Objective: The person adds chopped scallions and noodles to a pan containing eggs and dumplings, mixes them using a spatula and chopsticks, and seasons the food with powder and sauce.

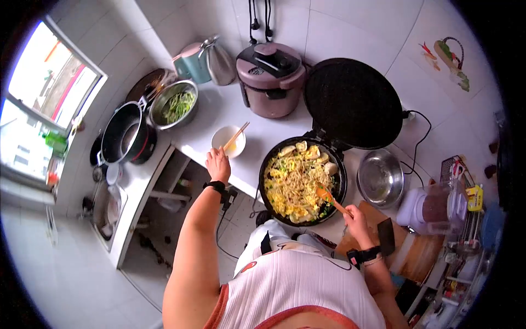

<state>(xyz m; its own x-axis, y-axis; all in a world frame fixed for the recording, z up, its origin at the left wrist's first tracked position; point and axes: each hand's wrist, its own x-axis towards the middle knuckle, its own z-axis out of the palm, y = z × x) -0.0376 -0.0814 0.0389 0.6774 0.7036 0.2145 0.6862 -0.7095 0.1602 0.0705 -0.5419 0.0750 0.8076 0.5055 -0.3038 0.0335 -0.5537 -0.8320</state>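
Note:
My right hand (356, 222) is closed around the handle of a spatula (341, 207). Its orange head (324, 193) rests in the food at the right side of a round black electric griddle pan (266, 203). Noodles (300, 180) lie in the middle of the pan, with yellow egg pieces, green bits and dumplings (312, 152) around them. My left hand (218, 164) is at the near left rim of a small white bowl (220, 137), its fingers closed on the edge. Chopsticks (239, 134) lie across that bowl, their near ends by my fingertips, with some yellow liquid below.
The griddle's black lid (353, 104) stands raised behind it. A steel bowl (380, 178) and cutting board (364, 219) sit to the right. Leftward are a bowl of green strips (178, 107) and a black pot (123, 131). A pressure cooker (271, 82) stands behind.

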